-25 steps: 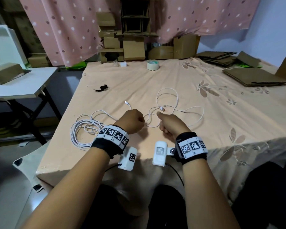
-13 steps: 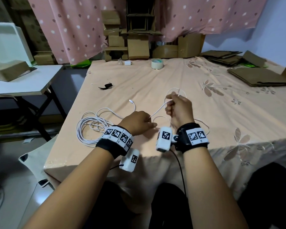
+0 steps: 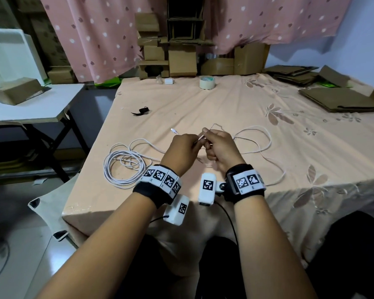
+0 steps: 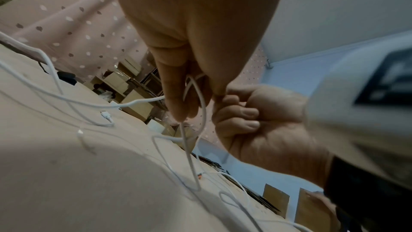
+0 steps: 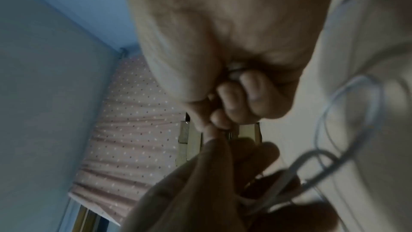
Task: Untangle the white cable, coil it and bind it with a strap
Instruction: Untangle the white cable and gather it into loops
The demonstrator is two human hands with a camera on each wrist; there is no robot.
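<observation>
My left hand (image 3: 183, 152) and right hand (image 3: 221, 147) close together above bench (image 3: 225, 100), fingers of both curled, pinching same raised strand of white cable (image 3: 125, 167). Cable bundle lies left of hands, loose loops right. White connector (image 3: 174, 131) just beyond left hand. Farther, black strap (image 3: 141, 110). Tape roll (image 3: 207, 83) near far edge.

My view: pink dotted curtain (image 3: 99, 39) behind, blue wall (image 3: 365, 39) right, white side table (image 3: 30, 106) left, cardboard boxes (image 3: 181, 59) stacked.
</observation>
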